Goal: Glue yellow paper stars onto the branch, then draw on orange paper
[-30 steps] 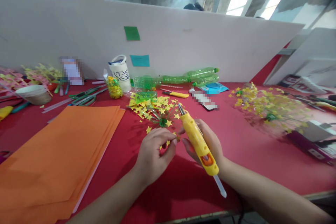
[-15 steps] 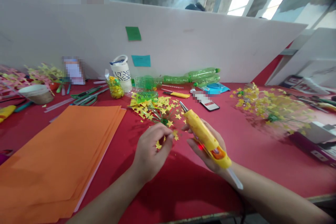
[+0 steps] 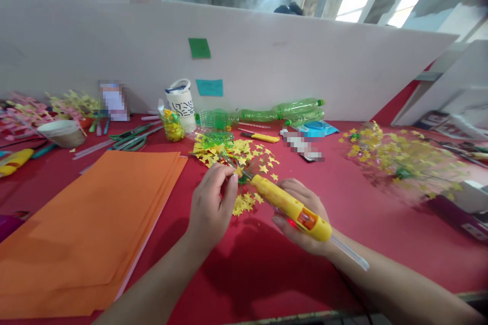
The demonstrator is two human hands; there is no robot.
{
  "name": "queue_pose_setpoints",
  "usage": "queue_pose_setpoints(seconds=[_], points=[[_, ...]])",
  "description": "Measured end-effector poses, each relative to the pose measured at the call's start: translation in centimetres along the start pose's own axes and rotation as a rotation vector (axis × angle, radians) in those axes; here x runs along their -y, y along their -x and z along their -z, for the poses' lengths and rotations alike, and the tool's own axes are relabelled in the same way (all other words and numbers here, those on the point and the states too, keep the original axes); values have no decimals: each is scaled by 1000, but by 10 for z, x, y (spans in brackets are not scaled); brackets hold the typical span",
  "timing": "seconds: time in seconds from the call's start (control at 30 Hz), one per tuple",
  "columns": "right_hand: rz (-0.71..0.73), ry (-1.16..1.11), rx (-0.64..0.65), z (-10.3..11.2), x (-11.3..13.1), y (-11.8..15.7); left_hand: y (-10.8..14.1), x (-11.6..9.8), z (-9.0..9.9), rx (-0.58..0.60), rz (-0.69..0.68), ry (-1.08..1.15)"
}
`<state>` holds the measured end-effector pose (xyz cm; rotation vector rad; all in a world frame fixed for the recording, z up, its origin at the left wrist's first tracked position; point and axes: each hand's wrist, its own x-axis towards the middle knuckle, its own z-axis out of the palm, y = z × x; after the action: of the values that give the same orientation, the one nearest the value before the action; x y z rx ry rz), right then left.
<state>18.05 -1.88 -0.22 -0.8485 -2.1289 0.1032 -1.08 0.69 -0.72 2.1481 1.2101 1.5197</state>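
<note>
Red covers the broad tabletop (image 3: 267, 284), and flat orange paper sheets (image 3: 87, 228) lie stacked along its left side, reaching towards the front edge. Over the bare middle, a yellow plastic glue gun (image 3: 292, 205) slants with its long axis running from the metal nozzle, towards the back edge and left, down to a clear glue stick (image 3: 351, 253) on the front-right side. The right hand (image 3: 307, 194) is wrapped around the gun's body; the left hand (image 3: 211, 203) pinches one small yellow star (image 3: 239, 170) between thumb and fingertips. Beyond the hands sits a green plastic piece with thin radiating strips (image 3: 242, 179), and loose yellow stars (image 3: 246, 203) lie just nearer the front edge.

The pinched star is directly off the nozzle's tip, to its left; whether they touch cannot be told. Half a second ago the nozzle pointed up, well apart from the left fingers; now the gun lies flatter, and the left hand has shifted left and towards the back edge, uncovering more stars.
</note>
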Motion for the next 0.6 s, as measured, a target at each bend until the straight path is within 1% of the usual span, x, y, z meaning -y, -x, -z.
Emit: queue_pose_setpoints(seconds=[0.17,0.3,0.47,0.6], points=[[-10,-16,36,-1,0,1,2,-2,-1,20,2,-13],[-48,-2,64,-1,1,1,2,-2,0,27,16,-14],[-69,-4,92,1,3,0,2,-3,1,10,20,-22],[-68,2,86,0,2,0,1,-3,1,15,21,-14]])
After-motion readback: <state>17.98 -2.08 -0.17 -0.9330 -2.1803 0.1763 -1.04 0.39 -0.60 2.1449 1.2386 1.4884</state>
